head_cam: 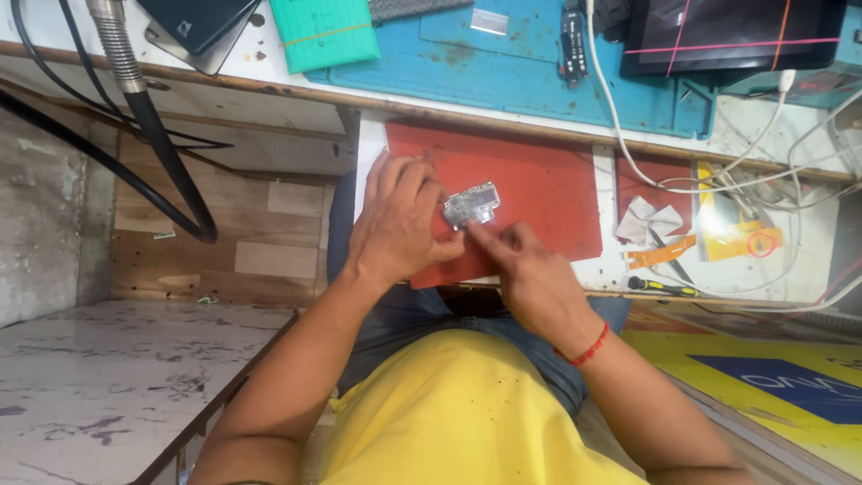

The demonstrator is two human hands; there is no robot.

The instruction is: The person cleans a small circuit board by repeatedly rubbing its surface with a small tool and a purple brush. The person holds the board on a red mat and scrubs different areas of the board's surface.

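Observation:
My left hand (pixel 400 220) holds a small silvery metal part (pixel 472 205), perhaps a bare circuit module, over a red mat (pixel 539 184). The fingers wrap it from the left. My right hand (pixel 530 274) is just below and to the right, its forefinger tip touching the part's lower edge. A red thread band circles the right wrist. Whether the right hand pinches a small tool is too small to tell.
A blue work mat (pixel 539 72) lies further back with a green block (pixel 323 31) and a dark screen (pixel 732 31). White cables (pixel 628 153), crumpled tissue (pixel 648 220), an orange flex strip (pixel 660 253), a yellow pack (pixel 732 224) and a screwdriver (pixel 660 287) sit right of the red mat. A black hose (pixel 171 162) hangs at left.

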